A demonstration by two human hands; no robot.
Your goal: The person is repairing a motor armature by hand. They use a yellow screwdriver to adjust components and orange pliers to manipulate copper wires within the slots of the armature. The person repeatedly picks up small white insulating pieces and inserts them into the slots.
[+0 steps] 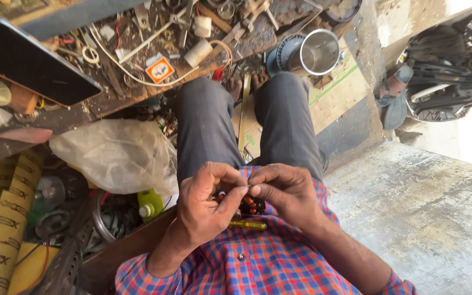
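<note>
My shirt [258, 262] is nearest – red and blue check, low in view. Just above it my left hand [206, 205] and right hand [285, 191] meet over my lap, fingertips touching. Both pinch something very thin between thumb and forefinger – too fine to tell what, maybe a wire. Under my hands sits a small dark part [249, 205] with copper-coloured bits, mostly hidden by my fingers. A yellow screwdriver [247, 224] lies on my shirt just below it, near my left palm.

Further out are my knees in grey trousers [206, 125], and a strip of yellowish tape or rule [243, 114] runs between my legs. My bare toes [244, 83] show at the desk edge. To one side of my leg is a crumpled clear plastic bag [116, 155], with a green bottle [149, 205] just beside it and metal rings and parts below.

Farther still – the desk [137, 54], cluttered with wires, tools, white cylinders and an orange-and-white sticker [159, 69]. A dark flat panel [28, 60] lies at its end. A steel cup [319, 52] stands beyond my other knee. A sandal [391, 90] lies near a vehicle wheel [454, 71] on the concrete floor [422, 218].
</note>
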